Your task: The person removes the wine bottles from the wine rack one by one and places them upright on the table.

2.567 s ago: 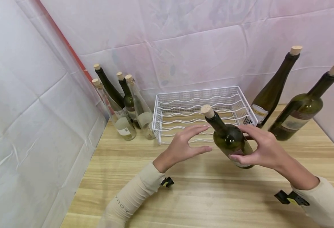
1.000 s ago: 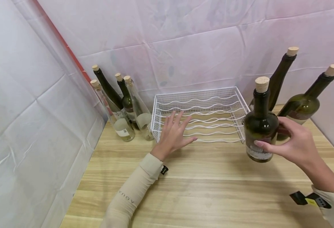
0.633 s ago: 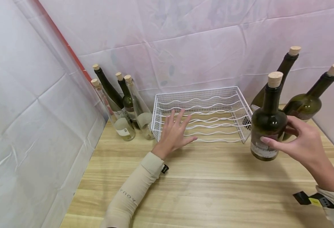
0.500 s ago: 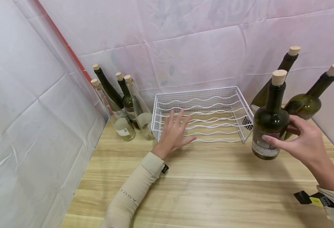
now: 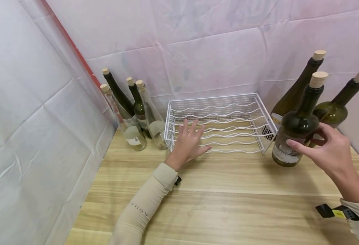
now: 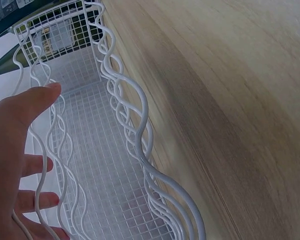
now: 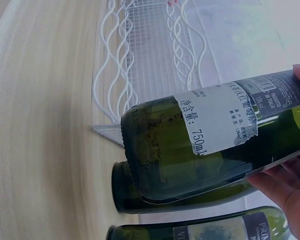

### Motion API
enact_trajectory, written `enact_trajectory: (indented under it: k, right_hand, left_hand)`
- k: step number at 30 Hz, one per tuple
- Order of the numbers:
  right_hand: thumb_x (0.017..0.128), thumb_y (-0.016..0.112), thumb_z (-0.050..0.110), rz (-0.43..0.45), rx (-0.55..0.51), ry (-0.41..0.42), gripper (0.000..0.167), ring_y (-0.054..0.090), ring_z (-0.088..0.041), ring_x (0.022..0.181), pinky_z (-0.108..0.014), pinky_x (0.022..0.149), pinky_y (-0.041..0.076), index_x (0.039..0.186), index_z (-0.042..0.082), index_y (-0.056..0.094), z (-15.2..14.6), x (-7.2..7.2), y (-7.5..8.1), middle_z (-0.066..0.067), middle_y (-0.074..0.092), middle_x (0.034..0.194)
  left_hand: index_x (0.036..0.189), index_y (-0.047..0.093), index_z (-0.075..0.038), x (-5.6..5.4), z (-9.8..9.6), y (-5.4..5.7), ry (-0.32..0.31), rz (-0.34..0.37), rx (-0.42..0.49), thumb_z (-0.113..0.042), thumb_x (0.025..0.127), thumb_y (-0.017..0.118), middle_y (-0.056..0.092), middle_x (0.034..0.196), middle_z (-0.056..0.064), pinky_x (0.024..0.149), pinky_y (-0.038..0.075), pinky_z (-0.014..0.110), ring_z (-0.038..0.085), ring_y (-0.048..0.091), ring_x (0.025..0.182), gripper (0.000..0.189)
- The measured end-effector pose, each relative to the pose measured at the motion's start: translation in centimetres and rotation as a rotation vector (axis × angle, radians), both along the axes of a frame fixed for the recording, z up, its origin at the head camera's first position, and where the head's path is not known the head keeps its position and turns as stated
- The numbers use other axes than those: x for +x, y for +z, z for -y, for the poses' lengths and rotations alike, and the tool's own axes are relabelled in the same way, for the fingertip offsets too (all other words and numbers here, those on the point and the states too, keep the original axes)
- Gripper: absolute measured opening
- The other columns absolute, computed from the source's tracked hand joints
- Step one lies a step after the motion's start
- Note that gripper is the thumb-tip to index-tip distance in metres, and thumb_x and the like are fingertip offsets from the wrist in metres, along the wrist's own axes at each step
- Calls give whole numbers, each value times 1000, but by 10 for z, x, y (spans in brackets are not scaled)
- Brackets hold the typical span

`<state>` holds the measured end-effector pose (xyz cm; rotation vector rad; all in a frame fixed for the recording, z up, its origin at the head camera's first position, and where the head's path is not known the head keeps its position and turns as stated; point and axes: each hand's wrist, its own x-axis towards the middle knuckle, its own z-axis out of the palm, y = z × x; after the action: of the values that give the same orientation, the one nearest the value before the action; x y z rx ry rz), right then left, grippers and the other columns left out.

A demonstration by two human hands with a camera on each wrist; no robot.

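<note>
My right hand (image 5: 332,149) grips a corked dark green wine bottle (image 5: 302,124) by its body, thumb across the label side. The bottle leans with its neck to the right, beside the right end of a white wire wine rack (image 5: 214,101). In the right wrist view its base points left and a white 750ml label (image 7: 217,120) shows. My left hand (image 5: 188,141) lies spread over the rack's front left part. Seen from the left wrist, its fingertips (image 6: 40,200) reach among the wavy wires. The rack's rows hold no bottles.
Two more green wine bottles stand at the right: a tall one (image 5: 293,90) behind the rack's corner and a broader one (image 5: 332,112). Left of the rack is a cluster of several corked bottles, with a clear bottle (image 5: 133,134) in front. A white sheet (image 5: 198,61) hangs behind the wooden table.
My right hand has carried the bottle rightward from in front of the rack, most recently back toward the standing bottles. My left hand moved from beside the bottle onto the rack and has stayed there.
</note>
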<state>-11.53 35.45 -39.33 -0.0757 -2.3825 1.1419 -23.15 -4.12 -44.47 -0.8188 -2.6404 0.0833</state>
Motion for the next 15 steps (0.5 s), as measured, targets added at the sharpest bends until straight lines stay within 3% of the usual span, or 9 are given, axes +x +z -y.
enact_trajectory:
  k: [8,15]
  right_hand:
    - [73,92,5,-17,-48,-21,65,56,21,89,5,75,45,127,28,62,-7,-4,-7,32,56,105]
    - [76,91,12,29,-45,-71,63,54,21,86,5,73,44,122,36,56,-15,-5,-14,34,53,100]
  left_hand:
    - [156,45,-22,0,0,-2,-7,-29,0,-80,88,57,45,161,15,120,37,66,55,38,148,90]
    - [154,49,-21,1,-1,-2,-11,-32,3,-79,89,57,46,162,13,120,37,66,55,37,149,88]
